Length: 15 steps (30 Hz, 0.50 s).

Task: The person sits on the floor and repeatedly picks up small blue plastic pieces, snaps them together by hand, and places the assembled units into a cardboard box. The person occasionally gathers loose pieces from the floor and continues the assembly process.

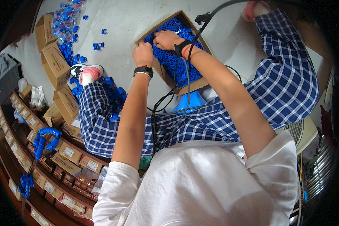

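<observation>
Right hand point(168, 39) bent onto blue parts point(165, 59) in box point(162, 72), can't tell my grip | left hand point(143, 55) curled beside it, hold unclear | loose parts point(117, 96) nearer my left; done share unclear, box well filled, much seems undone

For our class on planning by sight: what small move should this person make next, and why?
Perhaps pick one from the blue pieces with the right hand: it reaches into the cardboard box, over them, while the left hand is close by, at its rim.
</observation>
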Motion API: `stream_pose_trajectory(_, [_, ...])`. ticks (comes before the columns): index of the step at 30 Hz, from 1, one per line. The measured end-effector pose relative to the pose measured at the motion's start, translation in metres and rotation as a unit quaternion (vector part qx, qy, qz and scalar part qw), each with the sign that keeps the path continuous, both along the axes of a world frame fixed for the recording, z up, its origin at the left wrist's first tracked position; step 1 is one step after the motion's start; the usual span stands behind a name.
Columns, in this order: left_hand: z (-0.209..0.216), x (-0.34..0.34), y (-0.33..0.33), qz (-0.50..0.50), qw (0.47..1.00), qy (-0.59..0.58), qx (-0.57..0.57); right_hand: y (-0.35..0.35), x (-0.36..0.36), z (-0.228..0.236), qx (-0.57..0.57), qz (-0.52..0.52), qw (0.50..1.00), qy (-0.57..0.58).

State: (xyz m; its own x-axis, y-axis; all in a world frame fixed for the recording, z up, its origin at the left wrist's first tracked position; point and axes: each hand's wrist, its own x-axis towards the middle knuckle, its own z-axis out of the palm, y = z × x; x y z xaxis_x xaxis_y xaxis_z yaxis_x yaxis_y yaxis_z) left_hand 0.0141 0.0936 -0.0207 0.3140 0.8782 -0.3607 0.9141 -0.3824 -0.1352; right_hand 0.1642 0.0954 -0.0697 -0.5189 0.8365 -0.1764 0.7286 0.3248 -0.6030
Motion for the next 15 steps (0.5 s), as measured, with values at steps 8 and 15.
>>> stream_pose_trajectory(8, [-0.002,-0.009,0.003,0.007,0.997,-0.07,-0.03,-0.002,0.003,0.002,-0.004,-0.006,1.0,0.015])
stream_pose_trajectory(15, [0.0,-0.008,0.002,0.003,0.998,-0.024,-0.051,0.001,0.001,0.007,-0.031,-0.007,0.999,-0.004])
